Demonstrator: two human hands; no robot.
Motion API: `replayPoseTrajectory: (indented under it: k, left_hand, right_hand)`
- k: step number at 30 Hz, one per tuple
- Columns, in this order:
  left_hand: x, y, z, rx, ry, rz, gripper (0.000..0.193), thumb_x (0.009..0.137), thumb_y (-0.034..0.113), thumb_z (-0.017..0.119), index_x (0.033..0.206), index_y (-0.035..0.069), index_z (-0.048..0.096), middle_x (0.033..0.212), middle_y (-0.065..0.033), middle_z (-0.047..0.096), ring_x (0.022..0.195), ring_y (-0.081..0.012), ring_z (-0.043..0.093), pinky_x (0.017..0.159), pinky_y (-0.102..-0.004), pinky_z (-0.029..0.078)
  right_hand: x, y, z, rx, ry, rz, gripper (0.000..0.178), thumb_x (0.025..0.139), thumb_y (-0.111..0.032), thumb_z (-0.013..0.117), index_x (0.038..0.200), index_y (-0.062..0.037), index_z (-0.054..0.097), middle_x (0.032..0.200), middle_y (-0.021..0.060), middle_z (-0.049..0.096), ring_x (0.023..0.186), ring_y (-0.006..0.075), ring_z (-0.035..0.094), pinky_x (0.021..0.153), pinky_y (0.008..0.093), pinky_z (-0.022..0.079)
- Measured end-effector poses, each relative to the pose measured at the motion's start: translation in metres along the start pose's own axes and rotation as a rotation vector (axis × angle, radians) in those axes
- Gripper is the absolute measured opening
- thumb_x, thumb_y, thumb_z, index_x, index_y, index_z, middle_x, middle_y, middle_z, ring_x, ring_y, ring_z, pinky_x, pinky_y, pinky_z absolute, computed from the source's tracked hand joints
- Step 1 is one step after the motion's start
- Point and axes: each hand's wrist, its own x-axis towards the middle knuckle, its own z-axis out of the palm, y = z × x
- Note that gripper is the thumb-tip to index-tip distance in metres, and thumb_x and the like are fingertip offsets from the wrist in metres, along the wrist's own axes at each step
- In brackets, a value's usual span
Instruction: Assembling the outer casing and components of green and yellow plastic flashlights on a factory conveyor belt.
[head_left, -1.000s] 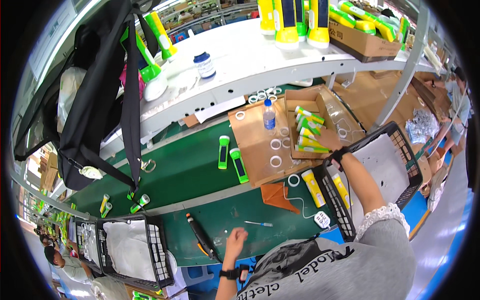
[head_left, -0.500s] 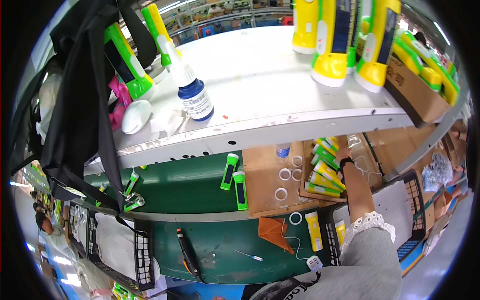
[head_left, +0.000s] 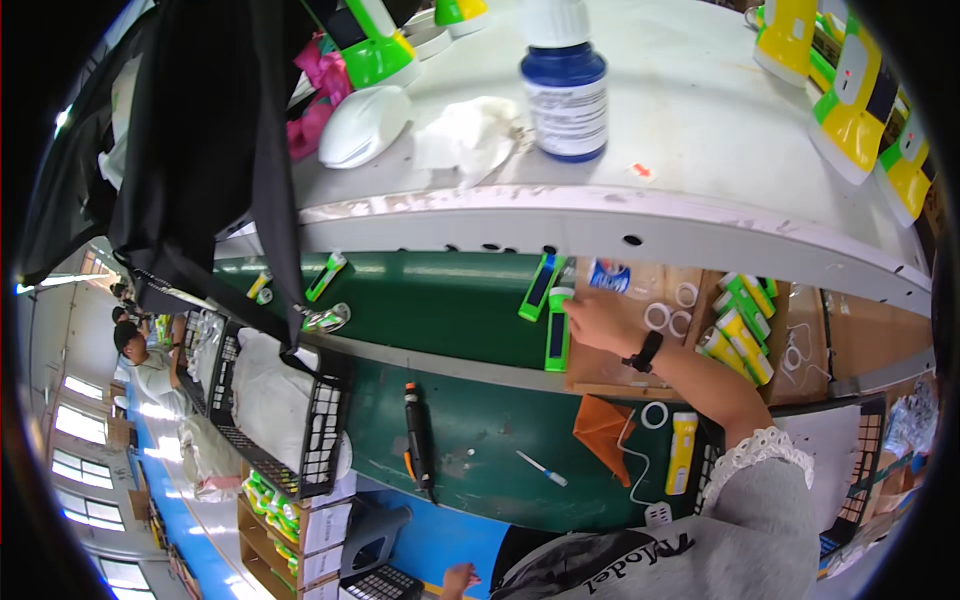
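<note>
My right hand [head_left: 602, 322], with a black watch on its wrist, reaches across to a green flashlight [head_left: 557, 335] with a dark panel. Its bent fingers are closed at the flashlight's head, though the fingertips are partly hidden. A second green flashlight [head_left: 541, 287] lies just left of it on the green surface. Low in the picture is my left hand [head_left: 461, 579], away from the bench, fingers loosely apart and nothing seen in them. Yellow-green flashlights [head_left: 738, 335] are piled right of my right forearm, beside white rings [head_left: 657, 316].
A white shelf [head_left: 700, 130] overhangs the bench, carrying a blue bottle [head_left: 566, 105] and standing flashlights. Black straps [head_left: 215, 200] hang at left. Nearer are a black electric screwdriver [head_left: 418, 440], a small screwdriver [head_left: 542, 468], a yellow flashlight [head_left: 682, 453] and a black basket [head_left: 322, 430].
My right hand has moved left from the flashlight pile to the green flashlight. The view has swung, shifting bench items right. My left hand has come further into view at the bottom.
</note>
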Motion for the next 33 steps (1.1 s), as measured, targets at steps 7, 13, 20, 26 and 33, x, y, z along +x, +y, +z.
replayPoseTrajectory:
  k: [7,13,20,26,33]
  left_hand:
    - [-0.042,0.059,0.013,0.184,0.017,0.49,0.023,0.083,0.021,0.052,0.079,-0.002,0.056,0.056,-0.009,0.058,0.052,-0.0169,0.06,0.051,-0.0269,0.048]
    - [-0.039,0.05,-0.003,0.631,0.062,0.772,0.012,0.085,0.014,0.049,0.091,0.006,0.056,0.096,-0.0124,0.059,0.07,-0.0212,0.06,0.056,-0.0337,0.046]
    - [-0.036,0.098,0.026,0.267,-0.01,0.74,0.021,0.083,0.02,0.053,0.08,-0.001,0.058,0.062,-0.007,0.06,0.058,-0.0128,0.06,0.053,-0.0261,0.047]
    - [-0.045,0.231,0.112,0.724,0.0,1.204,0.016,0.079,0.023,0.055,0.085,0.009,0.058,0.075,-0.0117,0.063,0.07,-0.0312,0.061,0.061,-0.0404,0.048]
    - [-0.007,0.358,0.217,0.562,0.148,1.571,0.042,0.069,0.022,0.067,0.103,0.005,0.049,0.09,-0.0137,0.054,0.087,-0.0333,0.053,0.075,-0.0401,0.045]
  right_hand:
    - [0.025,-0.014,0.057,-0.233,0.239,0.227,0.035,0.069,-0.023,0.059,0.097,-0.0041,0.052,0.1,0.0199,0.053,0.09,0.0303,0.054,0.071,0.0399,0.046]
    - [0.001,0.109,0.114,-0.061,0.158,0.978,0.063,0.06,-0.037,0.07,0.108,-0.0049,0.046,0.101,0.0186,0.056,0.094,0.0336,0.055,0.081,0.0433,0.043]
    - [-0.032,0.1,0.1,0.695,0.651,0.851,0.063,0.055,-0.018,0.077,0.107,-0.0043,0.044,0.099,0.0147,0.059,0.091,0.0266,0.059,0.078,0.0362,0.046]
    - [-0.079,0.142,0.106,0.717,0.567,0.827,0.08,0.053,-0.012,0.077,0.12,-0.0033,0.035,0.104,0.0162,0.057,0.095,0.0298,0.056,0.084,0.0363,0.044]
    - [-0.107,0.054,0.091,0.391,0.702,0.97,0.064,0.069,-0.014,0.067,0.123,-0.0014,0.036,0.105,0.0152,0.055,0.099,0.0307,0.053,0.088,0.0347,0.041]
